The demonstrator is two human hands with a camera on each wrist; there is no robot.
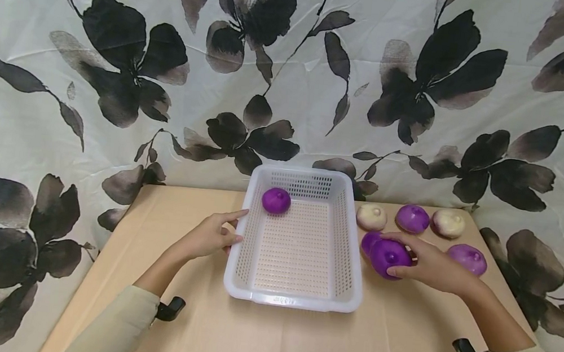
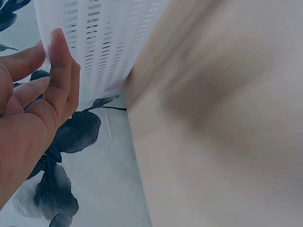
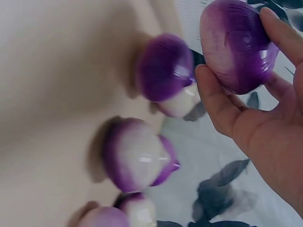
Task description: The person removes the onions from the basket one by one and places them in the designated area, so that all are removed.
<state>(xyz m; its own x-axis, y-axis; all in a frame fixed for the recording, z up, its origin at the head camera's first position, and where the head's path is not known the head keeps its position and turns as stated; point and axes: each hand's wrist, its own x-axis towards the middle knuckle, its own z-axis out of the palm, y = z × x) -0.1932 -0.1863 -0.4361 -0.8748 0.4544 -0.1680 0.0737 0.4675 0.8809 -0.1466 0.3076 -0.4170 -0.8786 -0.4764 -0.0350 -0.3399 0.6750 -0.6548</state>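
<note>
My right hand (image 1: 434, 263) grips a purple onion (image 1: 389, 258) between thumb and fingers, to the right of a white plastic basket (image 1: 291, 303). In the right wrist view this onion (image 3: 236, 45) is held up above the table. Behind it, partly covered in the head view, sits another purple onion (image 1: 370, 241). My left hand (image 1: 207, 235) touches the basket's left side, its fingers fairly straight against the outer rim. From the left wrist, the fingers (image 2: 60, 71) overlap the slotted wall (image 2: 102, 42). One purple onion (image 1: 276, 200) lies inside the basket near its back left corner.
Along the table's back right lie a pale onion (image 1: 371, 217), a purple onion (image 1: 413, 218) and another pale onion (image 1: 448, 223). A lighter purple onion (image 1: 468, 258) rests near the right edge. A floral cloth (image 1: 331, 90) hangs behind the wooden table (image 1: 266, 344).
</note>
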